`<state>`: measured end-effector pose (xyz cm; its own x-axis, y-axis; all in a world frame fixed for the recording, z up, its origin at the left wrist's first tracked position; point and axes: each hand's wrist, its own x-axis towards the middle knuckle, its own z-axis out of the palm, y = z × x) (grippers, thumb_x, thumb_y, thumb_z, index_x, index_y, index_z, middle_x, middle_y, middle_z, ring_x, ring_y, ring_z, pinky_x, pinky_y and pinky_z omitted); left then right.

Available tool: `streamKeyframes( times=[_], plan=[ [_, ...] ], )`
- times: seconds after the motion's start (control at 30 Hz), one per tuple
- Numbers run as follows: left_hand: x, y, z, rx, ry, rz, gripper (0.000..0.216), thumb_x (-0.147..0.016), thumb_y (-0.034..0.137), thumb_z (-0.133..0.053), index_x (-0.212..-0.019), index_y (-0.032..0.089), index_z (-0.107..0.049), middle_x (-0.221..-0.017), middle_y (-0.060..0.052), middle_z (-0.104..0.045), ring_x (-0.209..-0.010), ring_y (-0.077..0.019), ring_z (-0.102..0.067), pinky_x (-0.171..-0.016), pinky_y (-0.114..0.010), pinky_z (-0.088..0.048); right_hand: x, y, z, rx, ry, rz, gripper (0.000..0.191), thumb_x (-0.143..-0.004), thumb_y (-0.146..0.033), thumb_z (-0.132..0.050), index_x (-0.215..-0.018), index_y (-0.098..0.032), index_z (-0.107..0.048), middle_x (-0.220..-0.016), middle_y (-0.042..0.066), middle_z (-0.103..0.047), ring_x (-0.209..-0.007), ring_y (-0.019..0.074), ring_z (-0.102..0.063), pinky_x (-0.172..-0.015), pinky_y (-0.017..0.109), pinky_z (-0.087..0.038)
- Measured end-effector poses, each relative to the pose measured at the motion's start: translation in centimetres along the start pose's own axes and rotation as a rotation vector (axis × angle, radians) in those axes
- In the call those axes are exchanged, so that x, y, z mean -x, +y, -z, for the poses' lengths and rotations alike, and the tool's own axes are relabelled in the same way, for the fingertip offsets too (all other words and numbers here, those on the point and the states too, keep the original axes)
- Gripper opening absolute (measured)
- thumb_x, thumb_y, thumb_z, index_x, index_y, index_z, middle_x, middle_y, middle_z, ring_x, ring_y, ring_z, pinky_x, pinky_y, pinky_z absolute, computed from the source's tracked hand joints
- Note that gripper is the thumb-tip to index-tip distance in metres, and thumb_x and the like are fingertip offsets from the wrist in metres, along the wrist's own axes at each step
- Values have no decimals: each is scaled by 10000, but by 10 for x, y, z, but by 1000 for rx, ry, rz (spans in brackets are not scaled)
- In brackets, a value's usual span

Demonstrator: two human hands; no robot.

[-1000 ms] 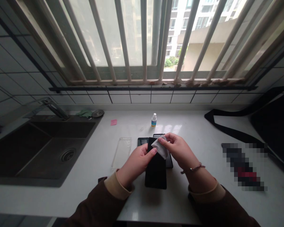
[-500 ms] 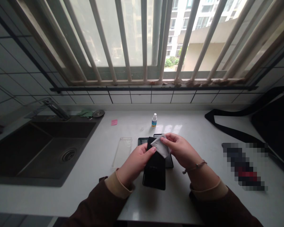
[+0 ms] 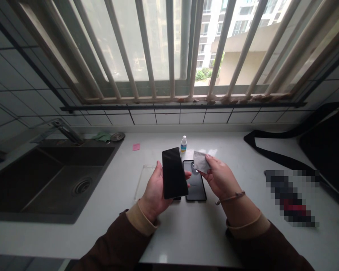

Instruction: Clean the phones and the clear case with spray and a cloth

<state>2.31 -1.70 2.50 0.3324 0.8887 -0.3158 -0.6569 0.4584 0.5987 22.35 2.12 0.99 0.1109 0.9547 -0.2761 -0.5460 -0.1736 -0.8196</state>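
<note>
A black smartphone [image 3: 174, 173] rests in my left hand [image 3: 156, 190], its fingers wrapped behind it and the glossy dark screen facing me. My right hand [image 3: 219, 175] pinches a folded light grey cloth [image 3: 201, 162], held apart from the phone on its right. Under the cloth a black phone case [image 3: 197, 191] lies on the counter. A clear phone case [image 3: 142, 182] lies to the left, partly covered by my left hand. Another dark device shows only as an edge below the phone. Behind the phone stands a small white bottle [image 3: 183, 144] with a blue and yellow label.
At left is a dark sink [image 3: 51, 180] with a faucet [image 3: 67, 131]; a green cloth [image 3: 102, 136] and metal strainer [image 3: 117, 136] sit at its back corner. A pink note [image 3: 136, 146] lies on the counter. A black strap [image 3: 271, 155] and a blurred-out item [image 3: 292, 199] are at right.
The phone has been raised and its screen turned toward me, with my left hand now beneath it. My right hand has drawn the cloth off the phone to the right.
</note>
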Motion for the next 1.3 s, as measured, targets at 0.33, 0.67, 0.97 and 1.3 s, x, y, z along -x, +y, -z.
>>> streamKeyframes(
  times=[0.33, 0.67, 0.97, 1.3],
  plan=[
    [5, -2, 11, -183, -310, 317, 950, -931, 890, -330, -1160, 72, -754, -864, -199, -766, -776, -306, -764, -819, -443, -600, -13, 10, 6, 133, 59, 190, 303, -886, -470, -782, -1039, -212, -742, -1015, 77, -813, -931, 230, -785, -860, 366, -661],
    [7, -14, 13, -293, -245, 364, 874, -964, 839, -379, -1084, 76, -787, -926, -215, -769, -794, -285, -764, -819, -405, -591, 21, 13, -9, 904, -311, 662, 394, -1051, -319, -546, -1408, -309, -713, -1480, 22, -685, -1430, 291, -612, -1278, 533, -422],
    [0, -17, 7, -146, -136, 148, 645, -1041, 700, -442, -1479, 270, -640, -1246, -136, -767, -1008, -293, -757, -897, -448, -599, 24, 21, -11, 1125, -529, 967, 533, -1071, -143, -432, -1570, -272, -569, -1612, 30, -546, -1514, 229, -512, -1303, 476, -425],
    [-10, -15, 2, 79, -22, 17, 579, -1091, 566, -443, -1300, 102, -721, -1228, -182, -762, -1304, -284, -670, -1200, -403, -466, 33, 25, -18, 1262, -716, 1091, 599, -1012, -43, -441, -1587, -183, -538, -1585, 115, -567, -1489, 218, -539, -1285, 422, -441]
  ],
)
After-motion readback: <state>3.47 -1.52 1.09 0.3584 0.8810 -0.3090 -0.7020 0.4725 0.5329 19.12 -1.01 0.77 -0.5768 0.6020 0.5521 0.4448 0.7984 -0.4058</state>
